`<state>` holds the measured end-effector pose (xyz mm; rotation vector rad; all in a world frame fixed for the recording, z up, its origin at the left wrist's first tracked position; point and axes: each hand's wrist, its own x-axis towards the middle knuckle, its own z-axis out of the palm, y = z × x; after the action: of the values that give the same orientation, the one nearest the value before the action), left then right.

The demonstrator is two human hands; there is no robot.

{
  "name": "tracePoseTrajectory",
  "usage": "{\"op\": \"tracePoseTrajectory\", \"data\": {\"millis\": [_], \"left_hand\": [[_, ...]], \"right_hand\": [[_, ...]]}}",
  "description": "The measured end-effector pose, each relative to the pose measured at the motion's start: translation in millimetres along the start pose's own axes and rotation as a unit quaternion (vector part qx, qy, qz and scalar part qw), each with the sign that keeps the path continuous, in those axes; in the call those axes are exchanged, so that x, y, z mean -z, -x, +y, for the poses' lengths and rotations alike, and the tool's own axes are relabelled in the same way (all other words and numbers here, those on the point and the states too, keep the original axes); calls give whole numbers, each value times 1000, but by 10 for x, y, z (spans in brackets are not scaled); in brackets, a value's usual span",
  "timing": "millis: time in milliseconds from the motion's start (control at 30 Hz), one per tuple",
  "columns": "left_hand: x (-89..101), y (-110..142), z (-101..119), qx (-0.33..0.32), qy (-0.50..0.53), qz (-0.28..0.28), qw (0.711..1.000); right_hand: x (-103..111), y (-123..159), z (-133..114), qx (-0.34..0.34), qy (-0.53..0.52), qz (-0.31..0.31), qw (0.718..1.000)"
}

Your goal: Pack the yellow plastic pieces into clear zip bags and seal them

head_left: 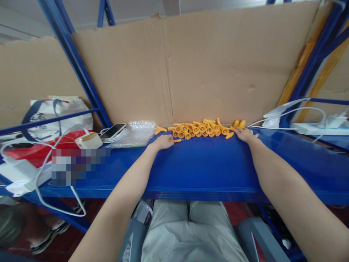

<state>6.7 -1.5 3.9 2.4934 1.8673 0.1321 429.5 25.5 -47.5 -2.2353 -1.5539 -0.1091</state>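
A stacked row of small orange funnel-shaped plastic pieces (201,128) runs along the back of the blue shelf, several with their round mouths facing me. At the row's left end, my left hand (164,142) is closed, and a thin ridged orange piece (177,141) sticks out from its fingertips. My right hand (246,135) rests at the right end with fingers spread, its tips touching orange pieces. Just beyond those fingertips stand a couple of rounded orange pieces (239,124). A loose orange piece (229,135) lies left of that hand. The fingertips of both hands are partly hidden.
Left on the blue shelf (201,171) are a clear plastic bag (137,134), a phone (113,131) on a coiled cable, a white charger (89,140) and a cloth bag (58,118). Cardboard (212,65) backs the shelf. A power strip (319,128) is at right. Another person's shoe (43,243) shows lower left.
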Motion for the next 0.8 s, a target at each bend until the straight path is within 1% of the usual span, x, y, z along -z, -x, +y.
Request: {"op": "tracePoseTrajectory", "data": {"millis": [67,133,200,267,333,400,467,567,667,733,800], "left_hand": [[8,4,7,6,5,-2,1000],[11,6,8,14,18,-8,1000],[8,5,4,14,32,-6,999],[-3,-1,-5,7,44,1,999],[-21,-8,-16,-7,56,9,998],[-42,-14,-25,-25,67,18,997],[-62,-21,-30,-42,77,32,996],[-79,-36,-34,-61,86,54,993],[-83,-57,-41,-78,86,85,990],[-85,-68,-43,-85,88,109,987],[-87,-71,-40,-90,91,128,983]], "right_hand": [[70,72,-47,-46,-42,6,998],[141,132,-83,-80,-88,46,992],[196,163,-93,-100,-128,103,981],[234,163,-86,-118,-166,147,968],[262,141,-86,-126,-200,167,957],[295,112,-119,-117,-227,172,951],[341,82,-198,-95,-243,174,950],[429,50,-390,-47,-259,175,949],[509,77,-624,35,-274,171,946],[546,158,-786,107,-272,146,945],[564,289,-942,181,-248,89,947]]}}
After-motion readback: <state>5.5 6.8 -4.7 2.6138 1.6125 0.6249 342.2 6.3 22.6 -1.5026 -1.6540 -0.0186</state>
